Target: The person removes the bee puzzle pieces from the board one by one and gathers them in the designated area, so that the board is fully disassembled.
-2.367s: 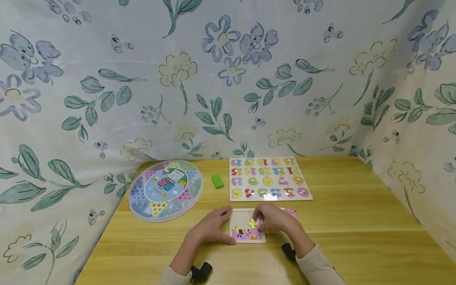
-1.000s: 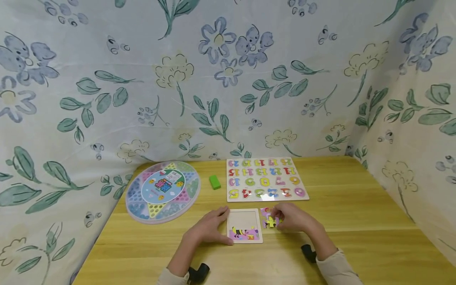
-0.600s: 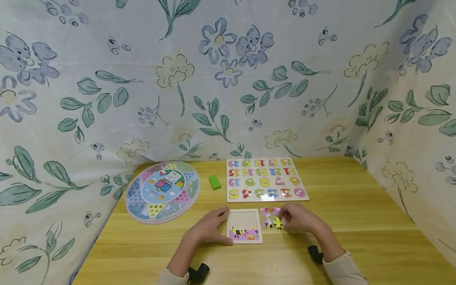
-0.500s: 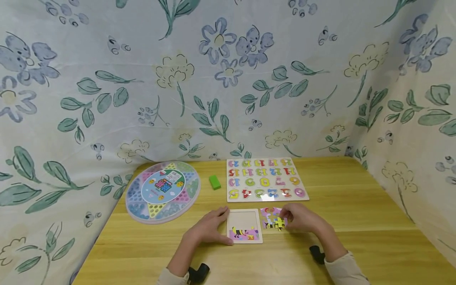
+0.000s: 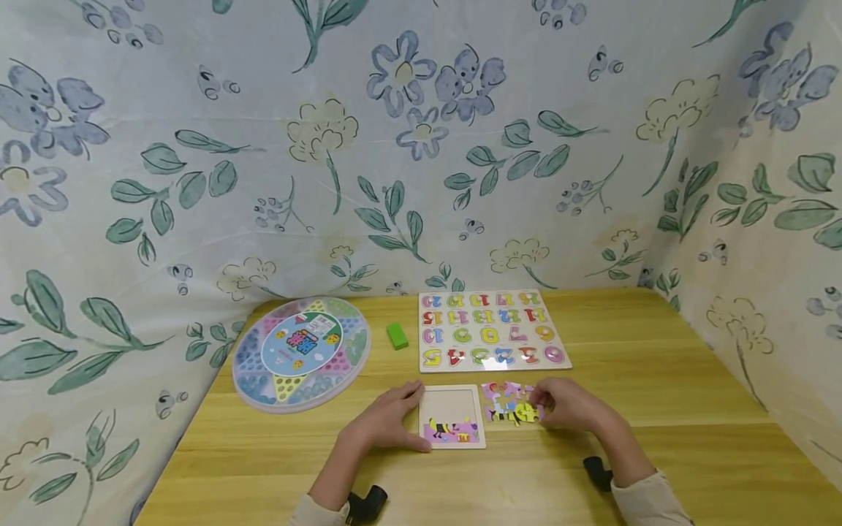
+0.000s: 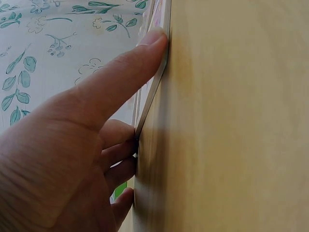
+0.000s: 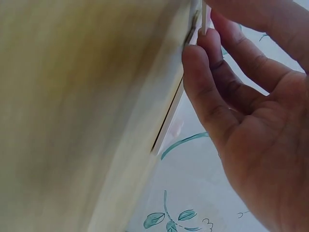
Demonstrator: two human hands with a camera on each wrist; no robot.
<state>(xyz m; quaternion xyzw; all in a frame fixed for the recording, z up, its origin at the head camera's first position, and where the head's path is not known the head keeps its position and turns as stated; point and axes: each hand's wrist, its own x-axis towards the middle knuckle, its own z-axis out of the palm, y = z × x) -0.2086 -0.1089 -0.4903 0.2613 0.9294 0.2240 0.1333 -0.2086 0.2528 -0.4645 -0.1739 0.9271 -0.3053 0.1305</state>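
In the head view a small wooden jigsaw tray (image 5: 449,398) lies before me, its bottom strip filled with bee-picture pieces (image 5: 450,431). My left hand (image 5: 387,420) holds the tray at its left side, thumb at the near corner and fingers at the far one; the left wrist view shows the thumb (image 6: 130,72) along the tray's edge. To the tray's right is a patch of pink and yellow jigsaw pieces (image 5: 498,398). Over its right end my right hand (image 5: 571,404) pinches a yellow jigsaw piece (image 5: 526,413), seen edge-on in the right wrist view, partly hidden by fingers.
Behind the tray lies a number puzzle board (image 5: 493,336). A green block (image 5: 397,336) sits left of it, and a round star-patterned game board (image 5: 302,354) lies farther left. Flowered cloth (image 5: 421,219) hangs behind the wooden table (image 5: 658,394).
My right hand has moved from above the tray rightward to the loose pieces, carrying the yellow jigsaw piece, and shifted farther right over them. The left hand keeps its place on the tray.
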